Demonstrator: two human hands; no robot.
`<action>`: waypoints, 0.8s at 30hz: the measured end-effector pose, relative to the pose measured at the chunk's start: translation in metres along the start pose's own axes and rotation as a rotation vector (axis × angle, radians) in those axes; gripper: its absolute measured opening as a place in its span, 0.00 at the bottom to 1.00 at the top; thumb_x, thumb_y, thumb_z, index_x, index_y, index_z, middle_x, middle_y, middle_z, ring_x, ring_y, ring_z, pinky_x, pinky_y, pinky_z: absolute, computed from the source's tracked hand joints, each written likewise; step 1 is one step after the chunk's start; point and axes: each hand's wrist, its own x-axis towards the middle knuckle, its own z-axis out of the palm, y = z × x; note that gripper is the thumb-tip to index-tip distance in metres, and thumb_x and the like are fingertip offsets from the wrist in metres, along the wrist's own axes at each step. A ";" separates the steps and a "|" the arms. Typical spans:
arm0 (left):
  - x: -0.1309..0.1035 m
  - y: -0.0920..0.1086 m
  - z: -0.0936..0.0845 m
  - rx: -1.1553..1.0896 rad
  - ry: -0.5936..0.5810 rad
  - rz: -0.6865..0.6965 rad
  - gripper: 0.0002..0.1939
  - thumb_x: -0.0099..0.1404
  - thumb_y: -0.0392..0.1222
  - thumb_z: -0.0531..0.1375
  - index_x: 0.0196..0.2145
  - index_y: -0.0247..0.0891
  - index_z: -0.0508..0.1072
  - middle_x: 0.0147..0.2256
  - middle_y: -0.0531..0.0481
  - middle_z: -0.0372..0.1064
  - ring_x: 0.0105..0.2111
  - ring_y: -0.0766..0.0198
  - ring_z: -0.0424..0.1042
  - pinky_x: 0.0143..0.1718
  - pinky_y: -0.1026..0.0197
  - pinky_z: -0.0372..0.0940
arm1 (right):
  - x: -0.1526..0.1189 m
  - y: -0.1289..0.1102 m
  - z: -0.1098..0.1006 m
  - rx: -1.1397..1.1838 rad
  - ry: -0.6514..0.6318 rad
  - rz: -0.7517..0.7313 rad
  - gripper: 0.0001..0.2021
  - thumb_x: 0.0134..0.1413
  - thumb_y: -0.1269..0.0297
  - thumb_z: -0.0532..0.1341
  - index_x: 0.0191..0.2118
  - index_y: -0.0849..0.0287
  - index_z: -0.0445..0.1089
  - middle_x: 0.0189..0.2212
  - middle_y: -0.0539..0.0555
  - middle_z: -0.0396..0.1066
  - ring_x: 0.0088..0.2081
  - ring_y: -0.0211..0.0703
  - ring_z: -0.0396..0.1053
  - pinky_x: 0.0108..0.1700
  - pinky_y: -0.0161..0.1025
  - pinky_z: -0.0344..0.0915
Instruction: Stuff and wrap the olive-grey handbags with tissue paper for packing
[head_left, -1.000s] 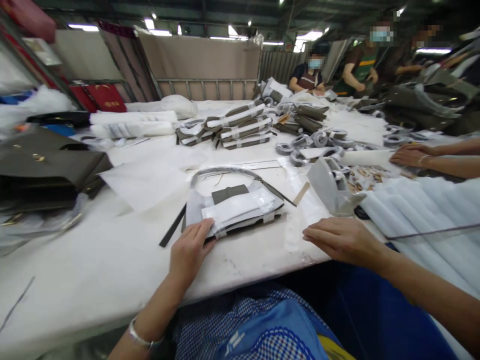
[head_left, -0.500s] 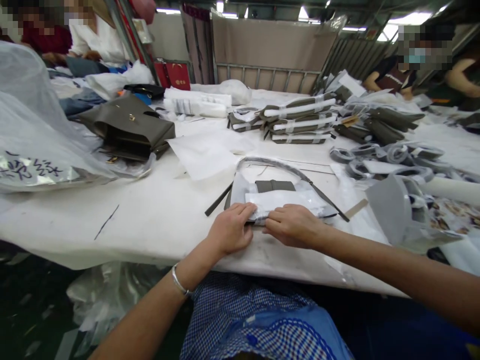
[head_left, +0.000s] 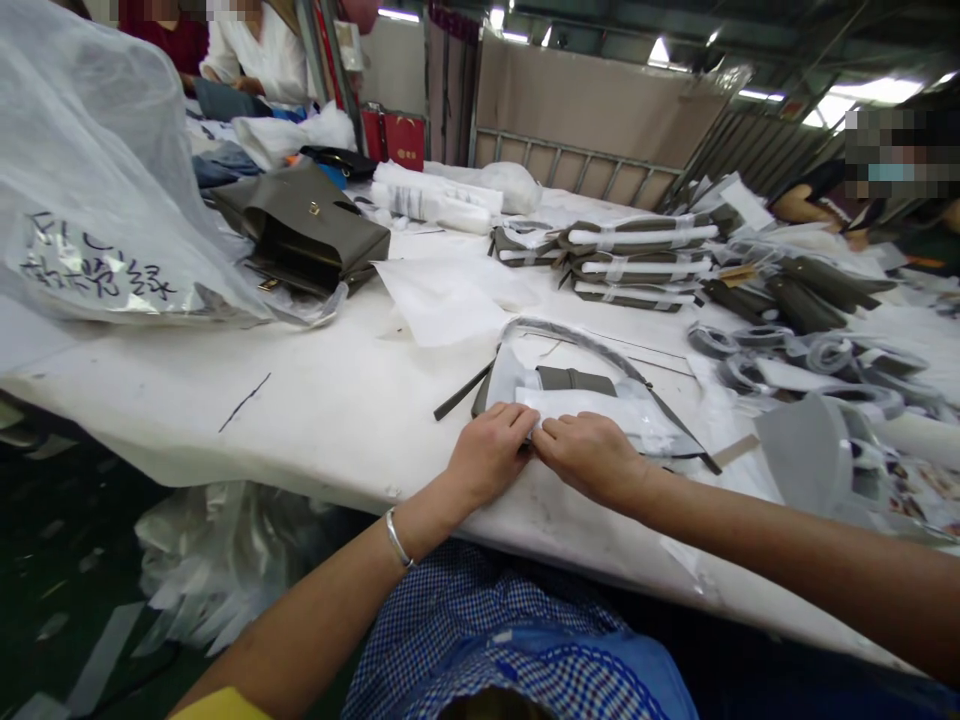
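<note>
A dark olive handbag [head_left: 576, 380], partly covered with white wrapping [head_left: 592, 402], lies on the white-covered table in front of me. Its wrapped handle [head_left: 592, 337] arches away from me, and loose strap ends stick out on both sides. My left hand [head_left: 491, 450] is closed on the bag's near edge at its left corner. Right beside it, my right hand [head_left: 589, 455] pinches the same edge, the knuckles of both hands nearly touching. What exactly lies under the fingertips is hidden.
An open olive bag [head_left: 315, 235] stands at the left beside a large plastic sack [head_left: 112, 200]. Wrapped bags are stacked [head_left: 641, 262] at the back, with coiled wrapped straps [head_left: 795, 355] on the right. A thin white sheet [head_left: 442, 300] lies behind my bag. People work across the table.
My right hand has moved left along the bag's near edge, closing the gap to my left hand. The camera view has turned left and tilted somewhat.
</note>
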 end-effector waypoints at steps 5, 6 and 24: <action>-0.001 0.002 0.004 0.031 0.024 -0.003 0.14 0.64 0.43 0.63 0.46 0.39 0.68 0.43 0.48 0.71 0.44 0.56 0.68 0.43 0.56 0.66 | -0.006 -0.006 -0.020 0.002 -0.142 0.023 0.09 0.53 0.79 0.58 0.29 0.60 0.71 0.24 0.55 0.73 0.25 0.45 0.71 0.23 0.40 0.48; -0.001 0.002 0.003 0.036 0.022 -0.004 0.14 0.64 0.44 0.64 0.45 0.39 0.68 0.43 0.48 0.71 0.44 0.56 0.68 0.43 0.56 0.66 | -0.007 -0.008 -0.024 -0.003 -0.171 0.030 0.10 0.52 0.81 0.58 0.29 0.60 0.71 0.24 0.55 0.73 0.24 0.45 0.71 0.22 0.40 0.49; -0.002 -0.001 0.006 -0.012 0.059 -0.014 0.13 0.63 0.43 0.65 0.44 0.40 0.68 0.41 0.50 0.71 0.44 0.57 0.67 0.44 0.57 0.65 | 0.030 0.000 -0.078 -0.030 -0.548 -0.030 0.10 0.57 0.80 0.56 0.34 0.63 0.74 0.28 0.60 0.77 0.32 0.49 0.77 0.28 0.36 0.62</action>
